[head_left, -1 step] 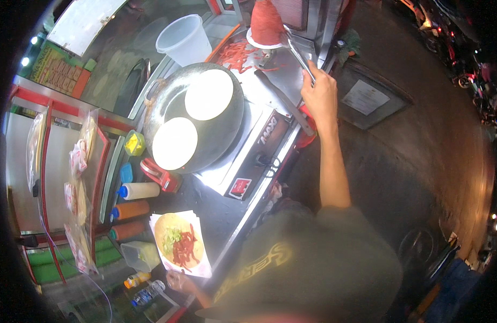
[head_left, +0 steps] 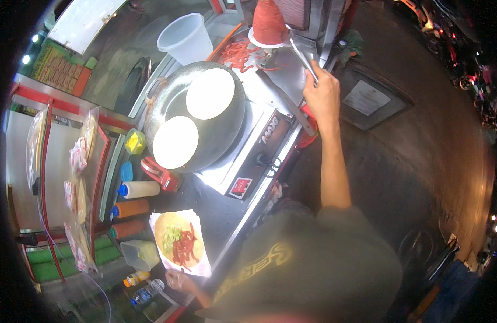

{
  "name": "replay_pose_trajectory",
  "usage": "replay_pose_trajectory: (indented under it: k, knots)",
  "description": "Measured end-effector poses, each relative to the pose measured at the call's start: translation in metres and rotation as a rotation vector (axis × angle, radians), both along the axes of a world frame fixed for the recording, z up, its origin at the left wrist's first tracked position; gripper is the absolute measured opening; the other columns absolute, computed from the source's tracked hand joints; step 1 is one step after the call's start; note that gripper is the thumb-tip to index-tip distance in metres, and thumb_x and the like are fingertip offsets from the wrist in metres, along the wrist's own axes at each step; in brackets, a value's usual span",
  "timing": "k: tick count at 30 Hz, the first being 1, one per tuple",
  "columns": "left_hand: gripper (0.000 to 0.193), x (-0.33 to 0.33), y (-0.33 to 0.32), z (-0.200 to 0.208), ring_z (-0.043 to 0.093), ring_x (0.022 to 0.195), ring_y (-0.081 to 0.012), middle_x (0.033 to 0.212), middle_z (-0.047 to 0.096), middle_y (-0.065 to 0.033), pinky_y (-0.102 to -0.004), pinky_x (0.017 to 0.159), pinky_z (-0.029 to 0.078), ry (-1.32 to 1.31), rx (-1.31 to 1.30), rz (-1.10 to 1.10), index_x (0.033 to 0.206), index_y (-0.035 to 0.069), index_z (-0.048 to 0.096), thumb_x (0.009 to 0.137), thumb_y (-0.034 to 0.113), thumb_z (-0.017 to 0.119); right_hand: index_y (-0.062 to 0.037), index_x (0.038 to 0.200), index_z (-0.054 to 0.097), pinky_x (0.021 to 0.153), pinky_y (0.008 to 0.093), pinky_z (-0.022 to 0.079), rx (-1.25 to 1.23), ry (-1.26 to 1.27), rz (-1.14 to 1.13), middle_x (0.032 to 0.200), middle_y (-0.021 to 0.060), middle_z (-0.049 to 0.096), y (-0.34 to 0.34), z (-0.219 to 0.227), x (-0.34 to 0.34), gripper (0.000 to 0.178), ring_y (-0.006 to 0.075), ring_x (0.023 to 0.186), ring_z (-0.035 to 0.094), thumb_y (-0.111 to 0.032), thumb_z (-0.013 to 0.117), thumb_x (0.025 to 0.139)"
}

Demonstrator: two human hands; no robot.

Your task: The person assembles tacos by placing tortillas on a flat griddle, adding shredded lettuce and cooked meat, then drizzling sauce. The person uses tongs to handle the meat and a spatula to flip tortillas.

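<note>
My right hand (head_left: 323,92) grips metal tongs (head_left: 302,58). Their tips reach the white base plate (head_left: 267,45) below a red meat cone (head_left: 268,22). Red meat strips (head_left: 240,55) lie on the metal tray beside it. At the lower left, my left hand (head_left: 178,280) is at the bottom edge of a white paper sheet (head_left: 204,265); its fingers are too dim to read. A flatbread (head_left: 163,222) with chopped greens (head_left: 174,234) and red meat strips (head_left: 186,248) rests on the paper. Two pale flatbreads (head_left: 210,93) (head_left: 176,142) lie on the round black griddle (head_left: 227,129).
A long knife (head_left: 286,100) lies beside the gas stove (head_left: 252,156). Left of the stove stand sauce bottles (head_left: 131,209), a red tool (head_left: 160,173), a yellow-filled tub (head_left: 134,142) and a clear container (head_left: 141,255). A translucent bucket (head_left: 186,40) is behind the griddle.
The view has shifted very slightly. Both hands, the tongs and the food keep nearly the same places.
</note>
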State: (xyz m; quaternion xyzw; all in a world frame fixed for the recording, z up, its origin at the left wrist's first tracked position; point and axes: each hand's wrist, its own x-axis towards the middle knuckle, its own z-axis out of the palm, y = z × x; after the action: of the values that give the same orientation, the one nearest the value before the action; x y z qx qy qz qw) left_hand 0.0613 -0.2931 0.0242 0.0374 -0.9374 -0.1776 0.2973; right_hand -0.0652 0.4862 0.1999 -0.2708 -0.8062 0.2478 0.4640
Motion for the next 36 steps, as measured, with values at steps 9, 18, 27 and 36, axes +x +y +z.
replay_pose_trajectory:
  k: [9, 18, 27, 36]
  knots:
    - [0.030, -0.010, 0.027, 0.010, 0.072, 0.086, -0.0302, 0.105, 0.070, -0.0221, -0.0374, 0.061, 0.066, -0.111, 0.218, 0.363, 0.113, -0.006, 0.072, 0.111, 0.022, 0.059, 0.0082, 0.125, 0.072, 0.091, 0.0568, 0.058, -0.111, -0.482, 0.348, 0.108, 0.0356, 0.075, -0.004, -0.026, -0.061, 0.035, 0.0493, 0.106, 0.075, -0.019, 0.066, 0.104]
    - [0.028, 0.001, 0.007, -0.010, 0.072, 0.087, -0.0279, 0.109, 0.068, -0.0201, -0.0333, 0.059, 0.066, -0.064, 0.192, 0.348, 0.115, -0.005, 0.072, 0.110, 0.021, 0.061, -0.0017, 0.131, 0.072, 0.087, 0.0618, 0.059, 0.151, -0.524, 0.362, 0.103, 0.0306, 0.075, 0.017, -0.066, -0.144, 0.033, 0.0471, 0.102, 0.075, -0.014, 0.066, 0.102]
    - [0.037, -0.015, 0.006, -0.009, 0.068, 0.081, -0.0367, 0.090, 0.072, -0.0221, -0.0534, 0.080, 0.054, -0.062, -0.019, 0.406, 0.100, -0.002, 0.071, 0.110, 0.033, 0.062, -0.0058, 0.141, 0.073, 0.085, 0.0454, 0.057, 0.098, -0.232, 0.340, 0.114, 0.0276, 0.077, -0.008, 0.003, -0.082, 0.039, 0.0412, 0.099, 0.078, -0.016, 0.068, 0.103]
    - [0.038, 0.001, 0.016, 0.015, 0.071, 0.115, -0.0399, 0.124, 0.076, -0.0166, -0.0515, 0.102, 0.056, -0.085, -0.018, 0.182, 0.126, 0.011, 0.076, 0.097, 0.036, 0.078, 0.0044, 0.147, 0.067, 0.099, 0.0331, 0.055, 0.085, -0.293, 1.034, 0.127, 0.0193, 0.079, -0.167, 0.051, -0.003, 0.042, 0.0178, 0.108, 0.072, 0.003, 0.062, 0.105]
